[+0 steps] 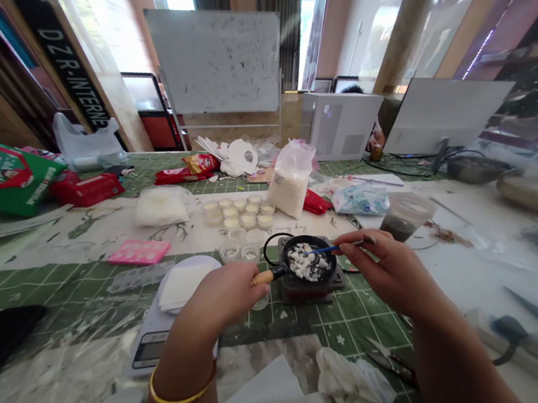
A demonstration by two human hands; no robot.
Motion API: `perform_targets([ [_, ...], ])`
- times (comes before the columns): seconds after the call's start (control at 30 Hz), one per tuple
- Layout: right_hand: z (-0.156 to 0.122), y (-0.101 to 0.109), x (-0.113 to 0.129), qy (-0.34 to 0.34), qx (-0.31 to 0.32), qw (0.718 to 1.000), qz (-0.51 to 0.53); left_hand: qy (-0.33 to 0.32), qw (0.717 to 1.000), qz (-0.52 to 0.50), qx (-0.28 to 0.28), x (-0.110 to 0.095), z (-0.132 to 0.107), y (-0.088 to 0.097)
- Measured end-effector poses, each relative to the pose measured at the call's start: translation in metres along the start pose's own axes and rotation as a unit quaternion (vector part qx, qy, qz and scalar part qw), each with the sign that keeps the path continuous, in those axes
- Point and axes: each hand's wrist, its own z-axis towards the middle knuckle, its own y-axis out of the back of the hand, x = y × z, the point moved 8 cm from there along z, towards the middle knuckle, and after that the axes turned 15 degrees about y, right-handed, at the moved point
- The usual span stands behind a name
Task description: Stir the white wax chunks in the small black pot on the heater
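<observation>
My left hand (235, 292) is closed round the wooden handle of a small black frying pan (332, 261). White broken chunks (306, 263) lie in the pan, which sits on a small dark electric hot plate (307, 292). In my right hand (384, 265) I pinch a thin blue stick (325, 249), and its tip reaches into the white chunks. Just beyond the pan stand several small clear cups (249, 220) with pale contents. Beside my left forearm is a white digital scale (152, 347) with white paper on it.
A bag of white granules (291, 181) stands behind the cups. Scissors (388, 355) and a crumpled tissue (351, 378) lie near me. On the left are a pink mould (139, 252) and a black phone-like slab (4, 342). A power strip (528, 344) lies at right.
</observation>
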Motion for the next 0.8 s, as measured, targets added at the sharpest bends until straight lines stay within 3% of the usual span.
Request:
perform_targets([
  [0.13,0.0,-0.006,0.004,0.008,0.04,0.999,0.032,-0.037,0.999,-0.011,-0.005,-0.007,-0.002,-0.001],
  [0.23,-0.001,0.0,-0.003,-0.018,-0.006,1.0,-0.001,-0.057,0.998,-0.007,-0.01,-0.011,-0.004,-0.001],
  [0.3,0.0,0.002,-0.006,-0.02,-0.018,0.999,-0.022,-0.051,0.999,-0.001,-0.016,-0.01,-0.005,0.0],
  [0.43,0.002,-0.006,-0.009,-0.022,0.039,0.998,-0.051,-0.03,0.999,0.008,-0.026,-0.008,-0.006,0.002],
  [0.63,0.003,-0.011,-0.001,0.008,0.057,0.998,-0.022,-0.026,0.999,0.018,-0.032,-0.009,-0.007,-0.001],
  [0.8,0.002,-0.01,-0.005,-0.017,0.054,0.997,-0.053,-0.032,0.999,0.018,-0.03,-0.009,-0.007,-0.003],
])
